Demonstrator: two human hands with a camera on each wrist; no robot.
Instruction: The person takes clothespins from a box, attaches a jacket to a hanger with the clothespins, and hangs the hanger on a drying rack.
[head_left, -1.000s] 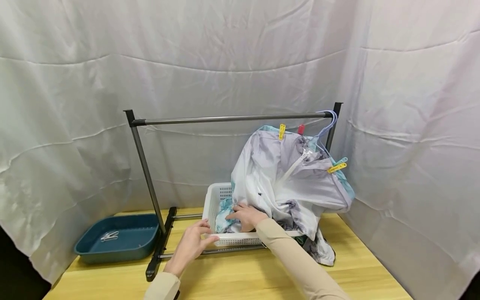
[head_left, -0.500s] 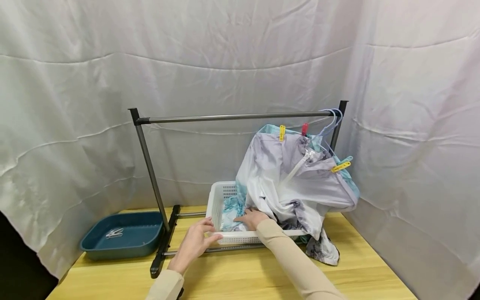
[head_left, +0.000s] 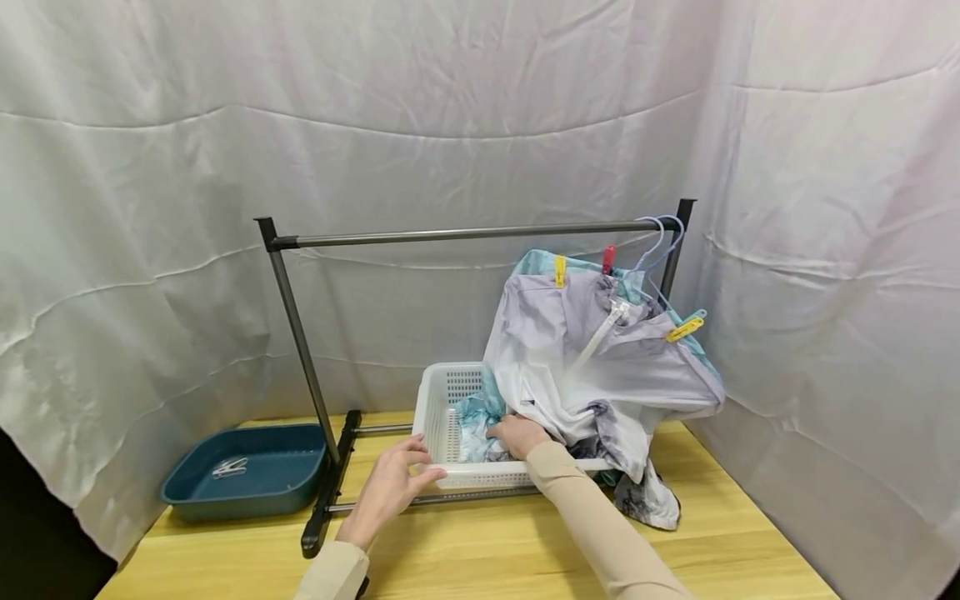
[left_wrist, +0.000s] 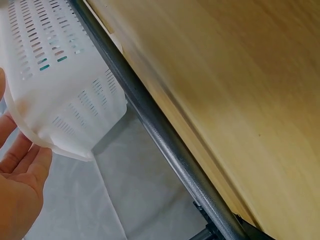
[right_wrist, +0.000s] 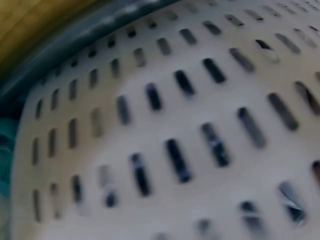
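Behind and above both hands stands a dark metal garment rack (head_left: pixel 465 237) with one horizontal bar, its foot rails lying on the pale wooden tabletop (head_left: pixel 480 550) just under the left hand. From the bar's far right end, above the right hand, hangs a pale lilac and white printed garment (head_left: pixel 600 367) on thin light-blue wire hangers (head_left: pixel 660 242), pinned with small yellow (head_left: pixel 558 271), red (head_left: pixel 608 258) and yellow-and-teal pegs (head_left: pixel 686 327); its lower folds spill down over the right hand and past the basket's right end onto the table. Between the hands sits a white slotted plastic laundry basket (head_left: pixel 450 400). The left hand (head_left: pixel 390 492) grips the basket's near left corner, thumb over the rim and fingers (left_wrist: pixel 22 155) curled against its outer wall. The right hand (head_left: pixel 517 435) is inside the basket, lying palm down on crumpled teal-and-white fabric (head_left: pixel 476 417); whether it pinches the cloth I cannot tell, since the fingertips are buried. Well to the left of the left hand rests a dark teal plastic tray (head_left: pixel 247 471) holding a small pale clip (head_left: pixel 228 467).
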